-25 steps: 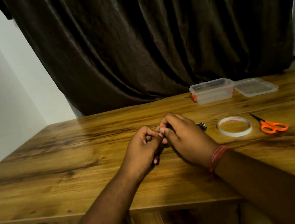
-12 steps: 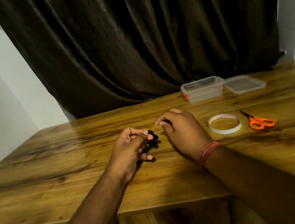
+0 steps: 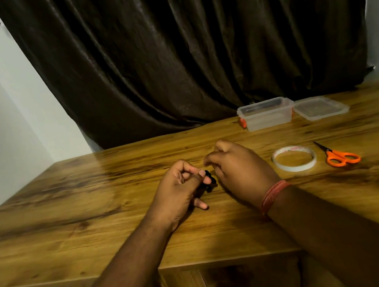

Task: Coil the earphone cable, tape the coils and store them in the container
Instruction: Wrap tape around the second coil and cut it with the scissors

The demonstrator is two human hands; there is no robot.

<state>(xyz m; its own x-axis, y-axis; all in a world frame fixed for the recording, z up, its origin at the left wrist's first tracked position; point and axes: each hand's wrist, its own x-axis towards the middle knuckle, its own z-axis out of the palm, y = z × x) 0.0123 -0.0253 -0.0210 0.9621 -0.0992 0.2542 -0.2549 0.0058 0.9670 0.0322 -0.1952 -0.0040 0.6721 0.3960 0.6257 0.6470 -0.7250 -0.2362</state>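
Black coiled earphone cable (image 3: 208,181) is sitting pinched in the left hand (image 3: 176,193) above the wooden table (image 3: 69,215); the right hand (image 3: 240,172) is curling beside it, contents unclear. Loosening that pinch risks the coils springing apart before taping.

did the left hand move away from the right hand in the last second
Yes. The left hand, gripping the black coiled earphone cable, drew leftward from the right hand, away from the white tape roll.
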